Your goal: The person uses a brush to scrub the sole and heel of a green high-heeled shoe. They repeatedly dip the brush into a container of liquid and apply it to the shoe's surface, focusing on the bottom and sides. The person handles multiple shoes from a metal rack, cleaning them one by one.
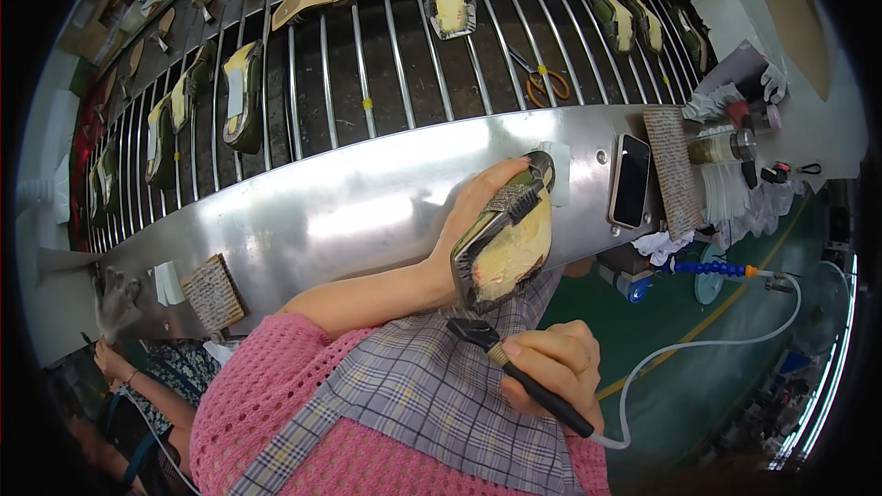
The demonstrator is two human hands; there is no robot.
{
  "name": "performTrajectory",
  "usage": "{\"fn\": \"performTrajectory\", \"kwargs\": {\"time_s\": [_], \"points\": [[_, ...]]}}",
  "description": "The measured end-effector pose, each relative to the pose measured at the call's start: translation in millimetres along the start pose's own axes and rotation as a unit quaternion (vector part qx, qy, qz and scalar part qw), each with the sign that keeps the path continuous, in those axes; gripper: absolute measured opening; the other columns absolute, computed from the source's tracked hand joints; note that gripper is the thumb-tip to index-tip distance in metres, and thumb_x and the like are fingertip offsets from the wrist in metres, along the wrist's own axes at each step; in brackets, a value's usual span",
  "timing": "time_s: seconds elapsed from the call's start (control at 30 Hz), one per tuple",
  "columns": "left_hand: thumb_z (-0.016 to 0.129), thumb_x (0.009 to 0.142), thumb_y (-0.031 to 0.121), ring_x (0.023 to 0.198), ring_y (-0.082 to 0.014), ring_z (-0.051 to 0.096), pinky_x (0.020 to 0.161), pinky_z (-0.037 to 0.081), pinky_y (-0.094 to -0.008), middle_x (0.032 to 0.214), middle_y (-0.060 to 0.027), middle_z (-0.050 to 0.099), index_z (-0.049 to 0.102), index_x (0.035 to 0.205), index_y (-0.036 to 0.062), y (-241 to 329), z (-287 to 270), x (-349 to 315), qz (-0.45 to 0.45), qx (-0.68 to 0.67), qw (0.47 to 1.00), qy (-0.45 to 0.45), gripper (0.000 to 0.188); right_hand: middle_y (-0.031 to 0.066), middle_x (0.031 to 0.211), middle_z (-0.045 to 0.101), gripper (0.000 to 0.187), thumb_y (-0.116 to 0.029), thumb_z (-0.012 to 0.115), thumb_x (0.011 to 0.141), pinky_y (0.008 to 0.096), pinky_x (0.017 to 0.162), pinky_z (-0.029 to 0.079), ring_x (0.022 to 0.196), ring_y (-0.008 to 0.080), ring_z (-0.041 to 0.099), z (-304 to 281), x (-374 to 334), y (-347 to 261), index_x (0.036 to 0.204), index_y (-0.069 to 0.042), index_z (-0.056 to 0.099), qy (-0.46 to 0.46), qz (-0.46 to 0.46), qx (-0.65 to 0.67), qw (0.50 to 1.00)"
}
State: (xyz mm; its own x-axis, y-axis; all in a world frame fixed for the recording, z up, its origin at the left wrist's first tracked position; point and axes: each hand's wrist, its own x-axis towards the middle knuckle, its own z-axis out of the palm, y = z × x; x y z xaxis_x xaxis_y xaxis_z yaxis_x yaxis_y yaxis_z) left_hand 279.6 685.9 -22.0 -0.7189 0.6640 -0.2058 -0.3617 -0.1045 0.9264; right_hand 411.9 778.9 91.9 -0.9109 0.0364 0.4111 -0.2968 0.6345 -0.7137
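Note:
My left hand [476, 195] is closed round a dark green shoe [469, 262], holding it above the metal ledge with its underside turned up. A pale yellow layer covers that underside, and a glittery band crosses the shoe. My right hand [562, 369] grips a black-handled brush [542, 397] with a flat head and short bristles. Its bristles are near the shoe's lower end, seemingly apart from it. A white hose [684, 342] runs from the end of the brush handle. My left fingers are partly hidden behind the shoe.
Beyond the metal ledge [367, 170], a rack of metal bars [390, 64] carries several green shoes [241, 101] and loose soles [312, 2]. Scissors [548, 84] lie among the bars. A phone [630, 181] and glass jar [721, 147] are at right. Another person's hand [112, 360] is at lower left.

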Motion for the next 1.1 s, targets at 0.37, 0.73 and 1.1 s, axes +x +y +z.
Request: {"fn": "performTrajectory", "kwargs": {"time_s": [0.37,0.73,1.1], "points": [[0.056,0.091,0.002,0.108,-0.0156,0.058,0.089,0.053,-0.0284,0.122,-0.0111,0.056,0.037,0.139,0.0059,-12,-2,7,0.068,-0.217,0.972,-0.054,0.052,0.0044,0.094,0.064,0.031,-0.015,0.076,0.075,0.0274,0.055,0.045,0.068,0.0176,0.056,-8,2,11,0.101,-0.008,0.061,0.049,0.026,0.008,0.998],[0.080,0.077,0.026,0.114,-0.0215,0.056,0.100,0.045,-0.0322,0.130,-0.0110,0.053,0.043,0.135,0.0073,35,-16,10,0.151,0.303,0.937,-0.087,0.071,0.0076,0.076,0.063,0.038,-0.041,0.060,0.090,0.0302,0.061,0.040,0.067,0.0182,0.054,-15,-2,29,0.090,-0.003,0.063,0.265,0.124,0.018,0.956],[0.064,0.089,0.042,0.098,-0.0121,0.059,0.087,0.048,-0.0270,0.107,-0.0065,0.064,0.058,0.121,-0.0032,14,-50,33,-0.082,-0.104,0.960,-0.246,0.056,0.0089,0.078,0.065,0.024,-0.023,0.071,0.083,0.0294,0.062,0.040,0.067,0.0191,0.054,-28,11,52,0.083,0.001,0.067,0.306,0.101,-0.031,0.946]]}}
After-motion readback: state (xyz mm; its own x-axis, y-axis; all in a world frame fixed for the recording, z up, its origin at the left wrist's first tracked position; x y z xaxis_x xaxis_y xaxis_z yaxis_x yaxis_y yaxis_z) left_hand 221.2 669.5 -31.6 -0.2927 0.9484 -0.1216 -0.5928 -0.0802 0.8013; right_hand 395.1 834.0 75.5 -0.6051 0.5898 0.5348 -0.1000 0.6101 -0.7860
